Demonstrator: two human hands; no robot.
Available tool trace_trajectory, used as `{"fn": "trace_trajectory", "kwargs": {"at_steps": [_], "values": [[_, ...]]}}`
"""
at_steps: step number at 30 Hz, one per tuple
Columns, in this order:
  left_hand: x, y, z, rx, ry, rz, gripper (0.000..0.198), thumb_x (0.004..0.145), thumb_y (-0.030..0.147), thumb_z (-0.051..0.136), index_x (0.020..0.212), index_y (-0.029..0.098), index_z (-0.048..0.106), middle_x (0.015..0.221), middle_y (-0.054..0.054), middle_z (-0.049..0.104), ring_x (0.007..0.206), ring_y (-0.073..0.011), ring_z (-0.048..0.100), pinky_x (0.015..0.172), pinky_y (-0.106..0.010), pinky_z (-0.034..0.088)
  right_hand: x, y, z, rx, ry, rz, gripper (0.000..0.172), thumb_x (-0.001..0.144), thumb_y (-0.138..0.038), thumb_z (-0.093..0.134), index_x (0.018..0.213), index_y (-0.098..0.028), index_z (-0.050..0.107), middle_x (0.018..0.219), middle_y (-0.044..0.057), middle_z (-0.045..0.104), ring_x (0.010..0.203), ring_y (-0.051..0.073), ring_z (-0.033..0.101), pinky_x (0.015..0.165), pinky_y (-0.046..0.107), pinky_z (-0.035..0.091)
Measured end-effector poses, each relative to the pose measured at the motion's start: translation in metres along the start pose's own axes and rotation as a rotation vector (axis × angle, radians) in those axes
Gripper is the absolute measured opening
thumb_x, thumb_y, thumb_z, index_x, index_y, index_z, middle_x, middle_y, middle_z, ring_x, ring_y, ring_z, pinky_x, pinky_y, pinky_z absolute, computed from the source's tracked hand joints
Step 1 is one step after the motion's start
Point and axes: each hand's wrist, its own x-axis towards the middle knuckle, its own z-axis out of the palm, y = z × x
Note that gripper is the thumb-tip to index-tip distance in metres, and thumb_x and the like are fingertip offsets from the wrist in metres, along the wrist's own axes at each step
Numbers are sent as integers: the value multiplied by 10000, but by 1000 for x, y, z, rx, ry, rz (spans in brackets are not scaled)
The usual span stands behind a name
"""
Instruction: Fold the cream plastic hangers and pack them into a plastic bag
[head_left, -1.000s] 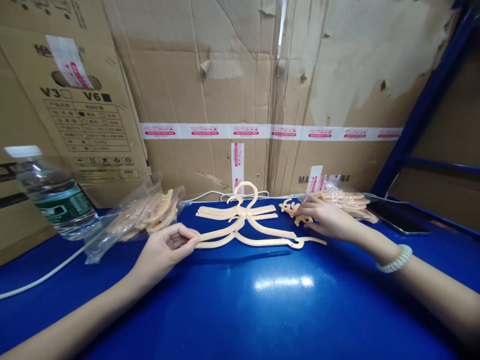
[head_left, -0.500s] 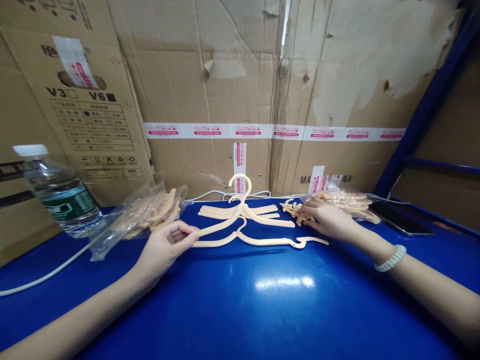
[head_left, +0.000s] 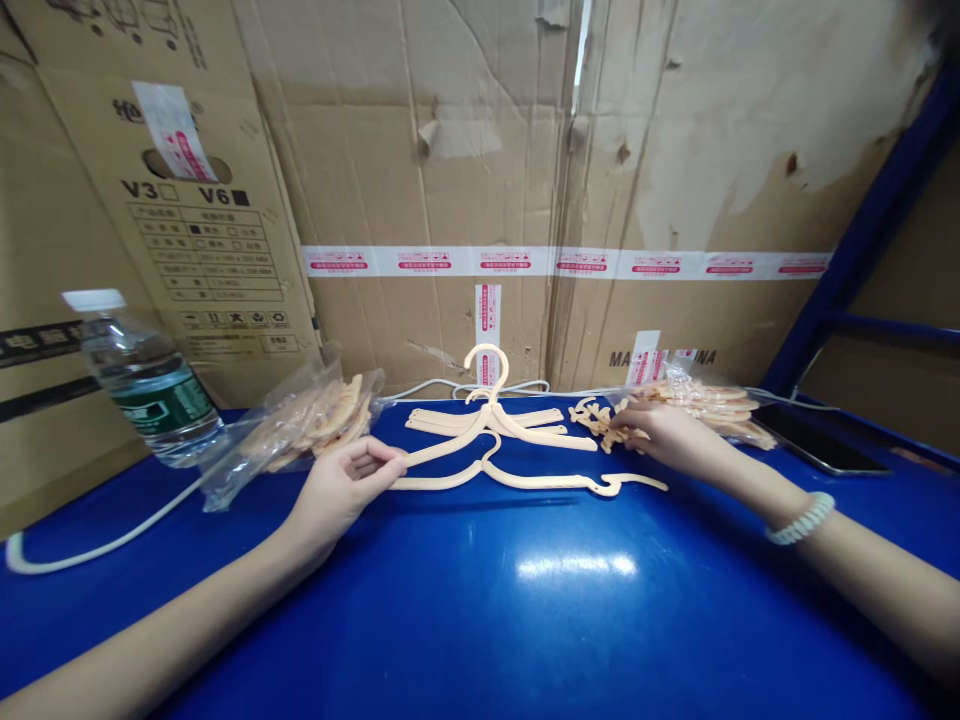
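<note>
My left hand (head_left: 360,475) pinches the left arm tip of a cream plastic clothes hanger (head_left: 540,436), whose large hook stands up at the back. In front of it lies a second hanger (head_left: 536,482), its left end partly behind my left hand. A small curved piece (head_left: 622,486) sits at its right end. My right hand (head_left: 667,435) is at a pile of small cream hook-shaped pieces (head_left: 592,418), fingers bent down into it; what is between them is hidden. Flat cream hanger arms (head_left: 431,420) lie behind the held hanger.
Clear bags of cream parts lie at left (head_left: 315,425) and right (head_left: 712,408). A water bottle (head_left: 157,390) stands far left, and a dark phone (head_left: 821,440) lies far right. A white cable (head_left: 105,555) crosses the blue table (head_left: 480,620). Cardboard (head_left: 420,190) walls the back.
The whole view has shifted slightly, moving things rightward in the picture. My left hand keeps its pinch on the hanger. My right hand's fingers have drawn a little closer together at the pile.
</note>
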Motion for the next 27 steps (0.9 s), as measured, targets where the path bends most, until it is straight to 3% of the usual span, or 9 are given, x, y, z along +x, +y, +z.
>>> {"fn": "trace_trajectory", "kwargs": {"at_steps": [5, 9, 13, 17, 21, 23, 27], "values": [[0, 1, 1, -33, 2, -20, 377, 560, 499, 821, 654, 188, 630, 765, -62, 759, 752, -218, 717, 758, -327, 583, -1, -2, -2, 24, 63, -22, 213, 884, -216, 529, 985, -198, 715, 955, 94, 702, 887, 275, 656, 778, 386, 513], [-1, 2, 0, -44, 7, -22, 417, 548, 534, 827, 661, 185, 629, 786, -66, 761, 767, -223, 719, 776, -336, 581, -1, -13, -12, 125, 333, -1, 301, 930, -317, 463, 938, -187, 733, 862, 105, 651, 787, 252, 628, 724, 383, 509], [-2, 4, 1, -42, -1, -9, 441, 569, 565, 810, 685, 176, 637, 795, -75, 758, 797, -228, 720, 803, -340, 574, -3, -35, -26, 447, 539, 182, 347, 908, -459, 521, 951, -171, 709, 659, 41, 579, 561, 180, 527, 510, 307, 436], [-4, 5, 2, -45, 6, -8, 454, 580, 568, 800, 716, 164, 645, 846, -86, 755, 830, -234, 713, 822, -358, 562, -5, -62, -34, 970, 515, 356, 375, 816, -505, 657, 987, -174, 698, 600, 15, 604, 522, 156, 540, 467, 265, 425], [-4, 7, 3, -96, 27, -34, 433, 554, 525, 824, 698, 159, 644, 834, -77, 750, 816, -222, 706, 828, -357, 552, -4, -82, -35, 1330, 471, 423, 343, 689, -419, 798, 927, -181, 735, 772, 75, 708, 724, 201, 637, 535, 254, 484], [-4, 7, 4, -120, 43, -40, 421, 535, 505, 839, 685, 160, 649, 838, -73, 750, 819, -215, 702, 828, -344, 547, -3, -87, -33, 1522, 431, 473, 338, 639, -379, 830, 900, -178, 755, 817, 85, 712, 790, 212, 637, 523, 233, 477], [-3, 5, 4, -161, 52, -49, 414, 495, 483, 868, 660, 168, 656, 808, -57, 750, 806, -203, 697, 809, -315, 545, -3, -87, -27, 1759, 334, 565, 323, 644, -397, 840, 838, -149, 768, 788, 83, 697, 733, 165, 612, 516, 201, 458]]}}
